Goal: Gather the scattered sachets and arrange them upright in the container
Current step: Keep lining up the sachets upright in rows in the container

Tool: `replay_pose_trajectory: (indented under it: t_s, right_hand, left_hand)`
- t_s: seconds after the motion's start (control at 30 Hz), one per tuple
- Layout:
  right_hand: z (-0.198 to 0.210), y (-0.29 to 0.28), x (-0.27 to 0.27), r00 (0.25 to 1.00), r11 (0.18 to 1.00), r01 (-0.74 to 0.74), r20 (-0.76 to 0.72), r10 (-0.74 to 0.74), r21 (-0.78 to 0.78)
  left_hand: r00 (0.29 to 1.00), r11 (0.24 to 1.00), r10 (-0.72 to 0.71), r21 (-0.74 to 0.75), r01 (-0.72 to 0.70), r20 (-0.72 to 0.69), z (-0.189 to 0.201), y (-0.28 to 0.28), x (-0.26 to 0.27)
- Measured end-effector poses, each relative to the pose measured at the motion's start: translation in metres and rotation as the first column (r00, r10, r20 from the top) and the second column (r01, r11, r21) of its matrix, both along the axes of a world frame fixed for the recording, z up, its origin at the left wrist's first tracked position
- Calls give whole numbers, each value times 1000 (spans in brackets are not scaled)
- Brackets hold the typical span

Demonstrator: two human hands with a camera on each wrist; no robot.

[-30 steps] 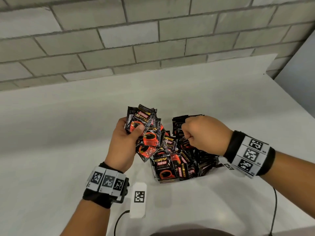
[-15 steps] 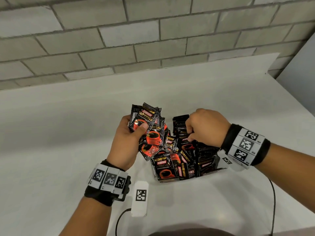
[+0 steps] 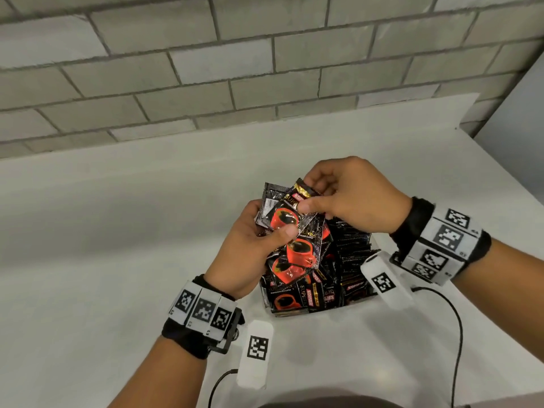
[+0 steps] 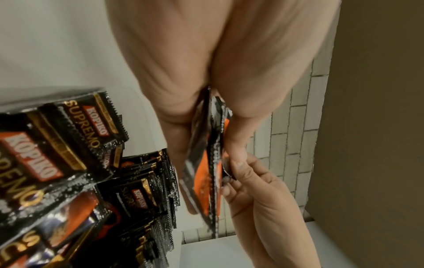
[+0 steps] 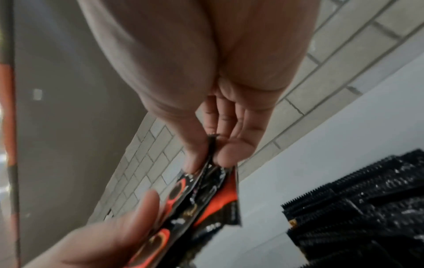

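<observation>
The left hand (image 3: 250, 254) grips a fanned bundle of Kopiko sachets (image 3: 290, 231) above the container's left end, thumb clamped across the front. Just right of it, the right hand (image 3: 350, 195) pinches the top sachet (image 3: 301, 192) by its upper edge between thumb and fingers (image 5: 226, 156). Best to peel that one free with the bundle held firm, then slot it edge-down into the upright row in the clear container (image 3: 357, 300), which rests on the white surface (image 3: 117, 231).
</observation>
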State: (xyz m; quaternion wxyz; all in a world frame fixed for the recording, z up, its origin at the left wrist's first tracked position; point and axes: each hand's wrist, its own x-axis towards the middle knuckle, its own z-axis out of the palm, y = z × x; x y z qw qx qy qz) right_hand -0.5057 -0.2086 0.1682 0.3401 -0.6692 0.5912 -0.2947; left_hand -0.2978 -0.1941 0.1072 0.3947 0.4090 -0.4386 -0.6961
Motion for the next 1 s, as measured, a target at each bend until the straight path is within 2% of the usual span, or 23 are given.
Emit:
replay_pose_trajectory:
  t_s: [0.13, 0.2, 0.3, 0.4, 0.47, 0.57, 0.77, 0.93, 1.0]
  right_hand:
    - [-1, 0, -2, 986, 997, 25, 165, -37, 75]
    - [0, 1, -3, 981, 997, 33, 186, -45, 66]
    - [2, -1, -10, 990, 997, 71, 118, -73, 25]
    - [4, 0, -16, 990, 997, 77, 121, -78, 18]
    - [4, 2, -14, 993, 999, 32, 109, -35, 25]
    - [0, 4, -6, 1000, 999, -26, 12, 25, 44]
    - [-4, -2, -13, 984, 987, 57, -160, -81, -150]
    - [-6, 5, -1, 985, 992, -53, -171, 32, -118]
    - [-8, 7, 4, 987, 992, -42, -157, 23, -122]
  left_hand:
    - [999, 999, -32, -7, 32, -4, -3, 1, 4]
    - [1000, 1000, 1, 6, -1, -10, -3, 1, 7]
    - [994, 994, 104, 22, -104, -21, -2, -4, 14]
    - [986, 987, 160, 17, -160, -34, 0, -10, 25]
    - [986, 987, 160, 13, -160, -38, 1, -11, 29]
    - [991, 993, 114, 11, -114, -63, 0, -9, 26]
    - [981, 986, 163, 52, -158, -101, 2, -6, 27]
    - [986, 987, 159, 22, -158, -47, 4, -7, 22]
    - [983, 983, 182, -10, -182, -4, 3, -9, 20]
